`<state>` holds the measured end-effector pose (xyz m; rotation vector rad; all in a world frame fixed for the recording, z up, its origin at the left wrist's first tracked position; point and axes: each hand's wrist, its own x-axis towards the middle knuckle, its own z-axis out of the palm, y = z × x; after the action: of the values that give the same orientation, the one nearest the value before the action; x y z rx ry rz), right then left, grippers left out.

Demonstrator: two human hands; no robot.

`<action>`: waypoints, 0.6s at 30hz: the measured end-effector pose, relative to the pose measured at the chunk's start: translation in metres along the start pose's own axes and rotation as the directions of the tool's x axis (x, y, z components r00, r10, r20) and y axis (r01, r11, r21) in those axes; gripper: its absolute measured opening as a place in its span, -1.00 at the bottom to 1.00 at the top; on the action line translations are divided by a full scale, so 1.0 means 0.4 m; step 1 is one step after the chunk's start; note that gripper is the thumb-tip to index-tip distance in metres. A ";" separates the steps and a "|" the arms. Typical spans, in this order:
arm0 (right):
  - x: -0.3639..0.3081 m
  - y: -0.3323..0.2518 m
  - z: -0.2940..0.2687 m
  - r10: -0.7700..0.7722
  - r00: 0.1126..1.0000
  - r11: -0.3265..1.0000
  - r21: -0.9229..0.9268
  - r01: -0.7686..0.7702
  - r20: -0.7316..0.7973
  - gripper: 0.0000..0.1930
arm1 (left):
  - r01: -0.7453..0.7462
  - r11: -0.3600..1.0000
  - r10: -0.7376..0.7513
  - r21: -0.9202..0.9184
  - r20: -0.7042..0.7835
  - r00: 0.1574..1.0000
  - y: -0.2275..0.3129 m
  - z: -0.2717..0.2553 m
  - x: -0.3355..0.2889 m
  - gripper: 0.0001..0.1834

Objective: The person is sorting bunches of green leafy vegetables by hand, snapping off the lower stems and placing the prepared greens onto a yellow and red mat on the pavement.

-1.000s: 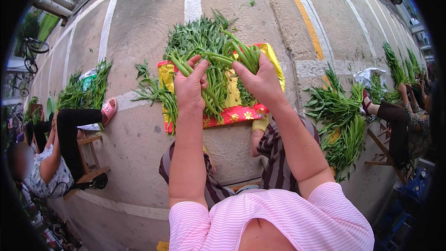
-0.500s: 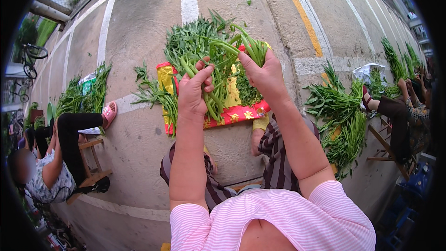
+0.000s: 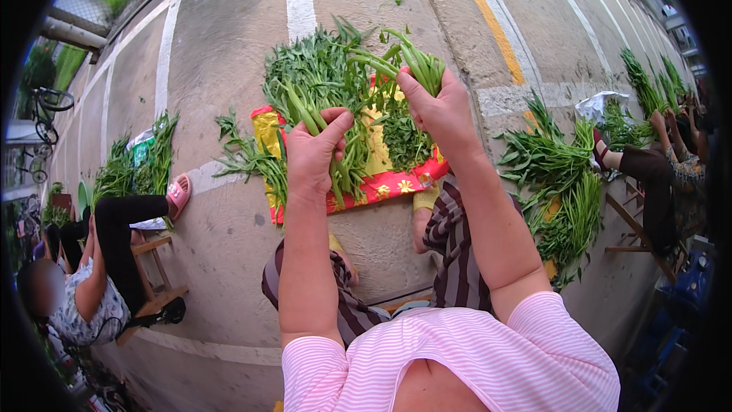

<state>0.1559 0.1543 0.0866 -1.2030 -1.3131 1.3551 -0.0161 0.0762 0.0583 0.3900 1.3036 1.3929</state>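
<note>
"Stems (image 3: 303, 113) in the left hand (image 3: 314, 154); how do they lie against the fingers?"

"Held; the fingers are curled around them with the thumb laid across, and the upper parts stand out past the grip toward eleven o'clock; more stalks show just below that hand, though I cannot tell whether they belong to the same handful."

"And the right hand (image 3: 442, 113)?"

"Grasping as well; its thumb presses over a thick green bunch (image 3: 424, 62), which arches out beyond the fingers toward eleven, with some strands reaching toward ten."

"What lies about them?"

"Beneath both, a red and gold sheet (image 3: 385, 189) on the pavement (image 3: 385, 267); a leafy pile (image 3: 301, 69) sits at twelve o'clock from the left hand, loose greens (image 3: 263, 166) at nine; another heap (image 3: 566, 210) rests at four from the right hand, well apart."
</note>
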 end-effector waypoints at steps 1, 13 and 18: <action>0.001 -0.002 -0.004 0.006 1.000 1.000 -0.013 -0.006 0.001 -0.81 | 0.002 0.999 -0.002 0.043 0.014 1.000 0.004 0.002 -0.005 -0.85; 0.005 -0.020 -0.026 0.075 0.996 0.997 0.011 -0.075 0.039 -0.77 | 0.081 0.974 -0.100 0.210 0.083 0.991 0.009 0.005 -0.017 -0.80; -0.005 -0.043 -0.019 0.096 0.995 0.995 -0.018 -0.096 0.030 -0.76 | 0.071 0.975 -0.081 0.210 0.039 0.996 0.009 0.010 -0.018 -0.83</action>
<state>0.1632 0.1546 0.1040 -1.2747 -1.3047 1.4391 -0.0124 0.0727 0.0658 0.5061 1.4164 1.1797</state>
